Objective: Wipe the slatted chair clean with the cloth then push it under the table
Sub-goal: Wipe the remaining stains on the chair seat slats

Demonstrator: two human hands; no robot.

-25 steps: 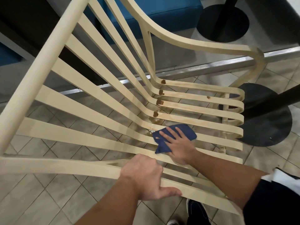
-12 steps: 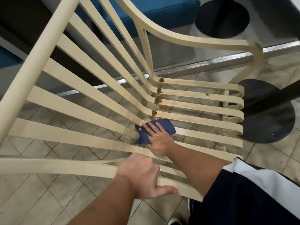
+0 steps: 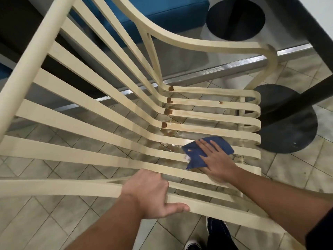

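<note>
**A:** Far left first. What is steadying the slatted chair point(image 3: 30, 60)?

**B:** The left hand point(image 3: 149, 193) is gripping the near side rail. Its fingers are curling over the top and the thumb is lying along the outer edge. The chair is standing on the tiled floor point(image 3: 45, 222), pulled out from the bench.

**A:** Centre?

**B:** Four brown blobs point(image 3: 164, 125) are sitting in a row at the bend where the back slats are turning into seat slats. A smaller speck point(image 3: 220, 102) is showing further along one seat slat. A wet sheen is lying just below the lowest blob.

**A:** And the wiping?

**B:** The blue cloth point(image 3: 195, 159) is lying across the seat slats just right of that sheen. The right hand point(image 3: 216, 159) is pressing flat on it, fingers straight and spread. The two hands are working apart, with slats between them.

**A:** Which step?

**B:** I am reading it as the wipe, partway through. The blobs are looking untouched and the push is not yet begun.

**A:** What is the next move asking for?

**B:** My judgement is that the cloth is needing to slide up-left into the bend. That means firm pressure, slat by slat, with the rail grip bracing the chair against skidding. At far right the bench's black pedestal base point(image 3: 288, 127) is sitting just past the looped seat ends. The later push is going to want the chair legs steering clear of it.
</note>
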